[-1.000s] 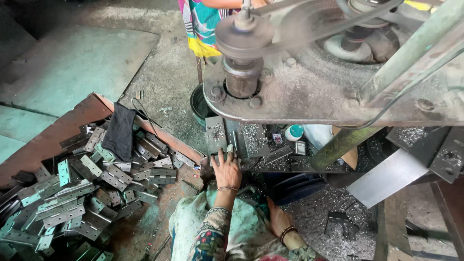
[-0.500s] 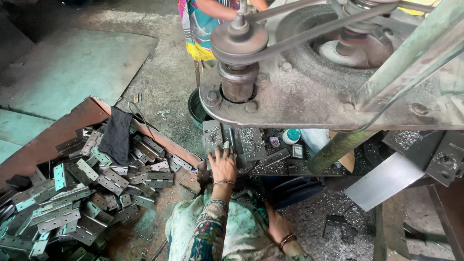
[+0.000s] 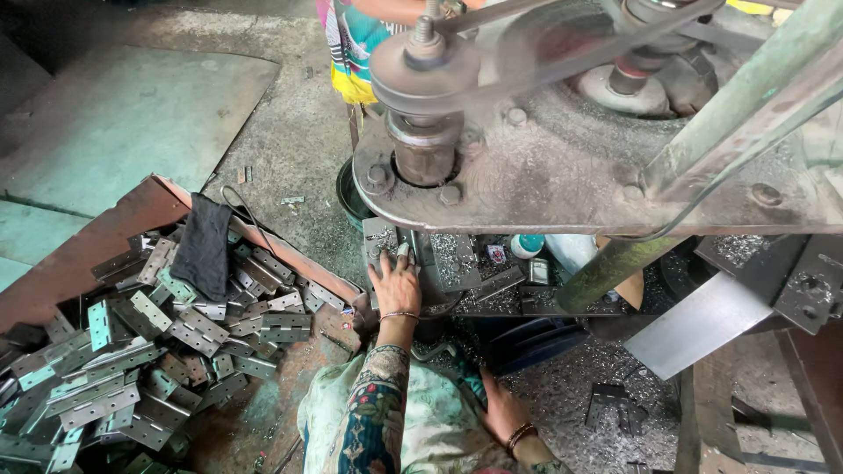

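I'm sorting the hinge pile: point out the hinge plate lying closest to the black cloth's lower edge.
The pale green hinge plate just under the black cloth, partly tucked beneath its hem; the other plates lie farther out in the pile.

Looking down from my head, my left hand [image 3: 395, 285] reaches forward, fingers spread flat on a small grey metal plate [image 3: 384, 241] at the bed of a large greasy grey drill press [image 3: 544, 167]. My right hand [image 3: 502, 411], wearing a bangle, rests low beside my knee on the floor strewn with metal shavings. To my left, a rusty brown metal tray [image 3: 105, 237] holds a heap of flat silver hinge plates with punched holes [image 3: 176, 333], with a black cloth [image 3: 204, 246] draped over them. Another person's bright patterned clothing [image 3: 347, 53] shows beyond the machine.
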